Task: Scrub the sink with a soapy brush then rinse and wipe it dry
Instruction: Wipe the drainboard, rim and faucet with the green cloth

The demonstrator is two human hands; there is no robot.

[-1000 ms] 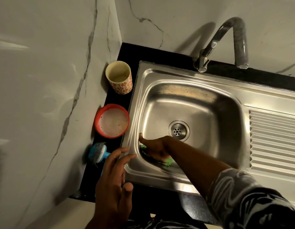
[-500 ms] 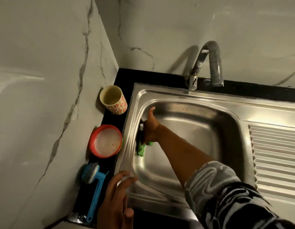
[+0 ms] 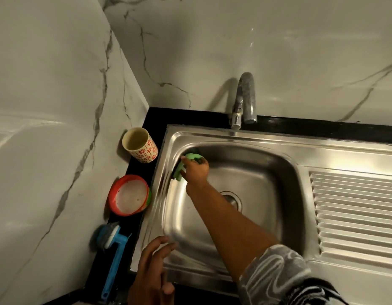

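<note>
The right arm (image 3: pixel 230 221) (sleeve (image 3: pixel 276 271) at the elbow) stretches forward, the right hand (image 3: pixel 195 170) gripping a green cloth (image 3: pixel 179 171), the left hand (image 3: pixel 154 276) hovering low, fingers loosely spread.

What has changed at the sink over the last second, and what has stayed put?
The right hand, gripping the green cloth, slid along the left wall of the sink from the near corner to the far corner. Nothing was picked up or let go. The left hand still hovers open over the near rim; the brush, red bowl and cup sit unmoved beside the sink.
</note>
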